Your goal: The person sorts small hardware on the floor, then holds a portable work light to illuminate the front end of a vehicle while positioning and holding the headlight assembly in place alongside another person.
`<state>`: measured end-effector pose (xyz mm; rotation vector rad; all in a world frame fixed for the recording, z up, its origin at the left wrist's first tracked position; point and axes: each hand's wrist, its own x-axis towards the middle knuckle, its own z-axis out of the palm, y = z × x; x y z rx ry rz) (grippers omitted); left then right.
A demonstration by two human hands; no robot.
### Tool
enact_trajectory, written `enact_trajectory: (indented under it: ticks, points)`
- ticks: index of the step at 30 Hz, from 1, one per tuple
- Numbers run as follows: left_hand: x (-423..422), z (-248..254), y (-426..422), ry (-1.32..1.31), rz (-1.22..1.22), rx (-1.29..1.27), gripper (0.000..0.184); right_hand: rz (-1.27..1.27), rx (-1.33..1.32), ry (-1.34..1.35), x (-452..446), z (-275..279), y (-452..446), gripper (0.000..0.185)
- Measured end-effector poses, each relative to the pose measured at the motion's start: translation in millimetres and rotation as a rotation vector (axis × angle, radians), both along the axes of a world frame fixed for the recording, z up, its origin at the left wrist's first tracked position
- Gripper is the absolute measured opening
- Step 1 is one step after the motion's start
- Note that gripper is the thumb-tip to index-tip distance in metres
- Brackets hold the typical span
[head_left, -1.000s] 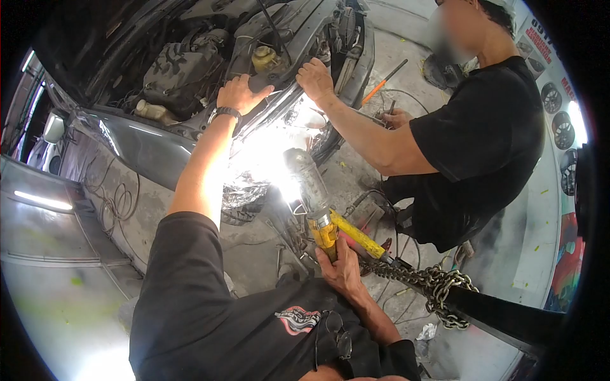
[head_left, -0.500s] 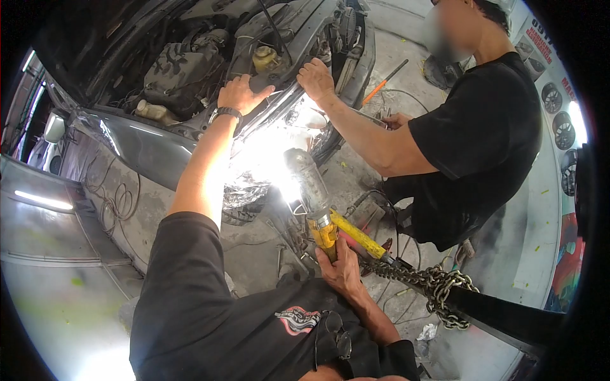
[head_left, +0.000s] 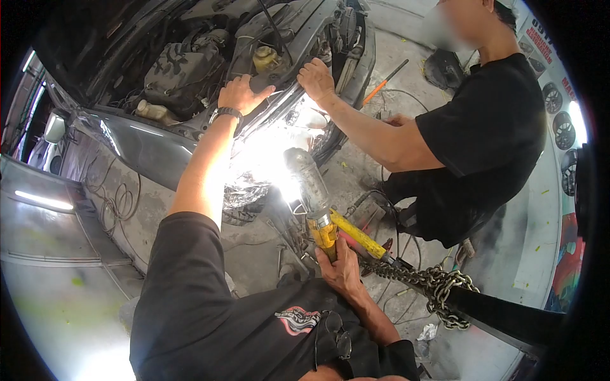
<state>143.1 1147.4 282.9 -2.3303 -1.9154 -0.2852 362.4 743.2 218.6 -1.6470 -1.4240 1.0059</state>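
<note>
My right hand (head_left: pixel 343 272) is closed around the yellow handle of a caged work light (head_left: pixel 307 181). Its lamp end points up at the car's front corner, where the glare washes out the headlight area. With thumb stretched out, my left hand (head_left: pixel 241 95) lies on the upper edge of the car's engine bay (head_left: pixel 190 70), holding nothing. Just right of it, a co-worker's hand (head_left: pixel 316 79) presses on the car's front panel. The co-worker's other hand (head_left: pixel 399 119) is lower down, partly hidden by the forearm.
A co-worker in black (head_left: pixel 483 120) crouches on the right. A yellow hydraulic ram (head_left: pixel 359 235) and a heavy chain (head_left: pixel 445 289) on a black beam (head_left: pixel 508 311) lie near my right hand. Cables (head_left: pixel 124 203) coil on the floor, and an orange-handled bar (head_left: pixel 384 82) lies beyond the car.
The co-worker's head and body have shifted slightly right, and the co-worker's lower hand has moved a little. My hands and the work light stay in place.
</note>
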Motion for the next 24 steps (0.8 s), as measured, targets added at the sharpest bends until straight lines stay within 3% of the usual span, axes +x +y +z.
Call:
enact_trajectory:
  ticks: [24]
  points:
    - [3.8,5.4,-6.3,-0.054,0.027,0.016,0.087,-0.023,0.1,-0.017,0.6,-6.8,-7.7,0.032]
